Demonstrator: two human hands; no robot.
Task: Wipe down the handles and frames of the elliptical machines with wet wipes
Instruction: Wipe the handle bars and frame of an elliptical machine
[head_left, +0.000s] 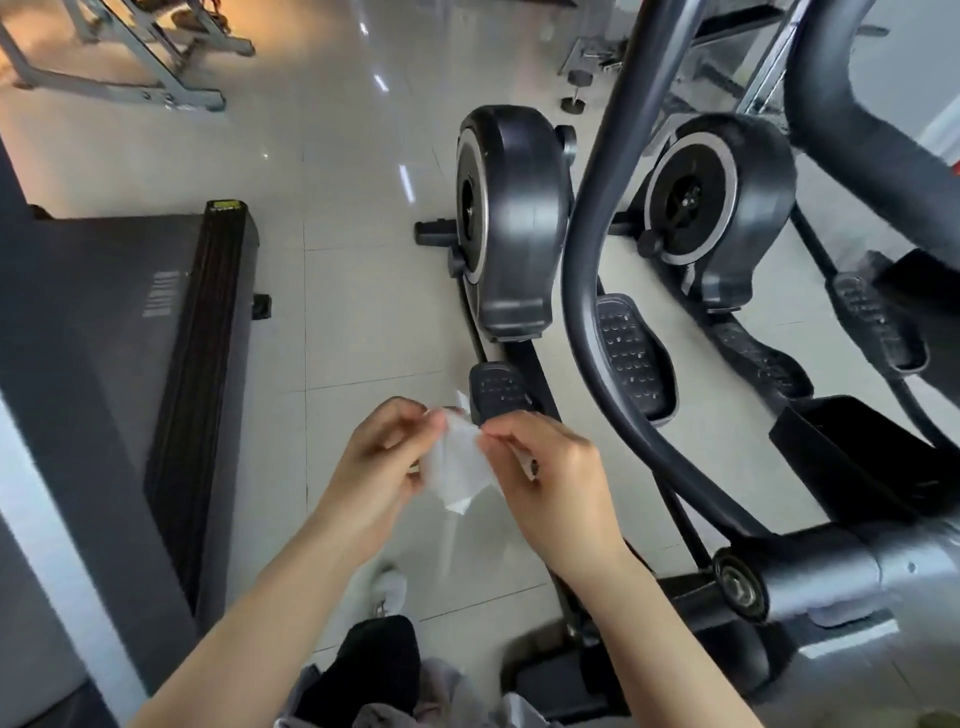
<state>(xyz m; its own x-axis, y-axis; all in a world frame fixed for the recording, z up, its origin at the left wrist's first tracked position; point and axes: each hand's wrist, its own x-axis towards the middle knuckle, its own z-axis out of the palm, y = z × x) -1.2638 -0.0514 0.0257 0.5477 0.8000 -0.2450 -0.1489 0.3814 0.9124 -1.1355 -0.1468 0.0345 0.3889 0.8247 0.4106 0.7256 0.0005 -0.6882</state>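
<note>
we judge wiping not yet begun: left hand (382, 457) and right hand (545, 467) pinch the wet wipe (460, 462) between them, curved handle (597, 312) just right, untouched.

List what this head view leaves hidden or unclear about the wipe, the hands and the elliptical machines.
- Wet wipe: both hands, left and right, pinch it; its edges are hidden behind the fingers, so its full size is unclear.
- Curved handle of the near elliptical: its top is cut off by the upper edge.
- Second elliptical: cut off by the right edge.
- Treadmill: deck markings too blurred to read.
- Wipe packet: not in view.
</note>
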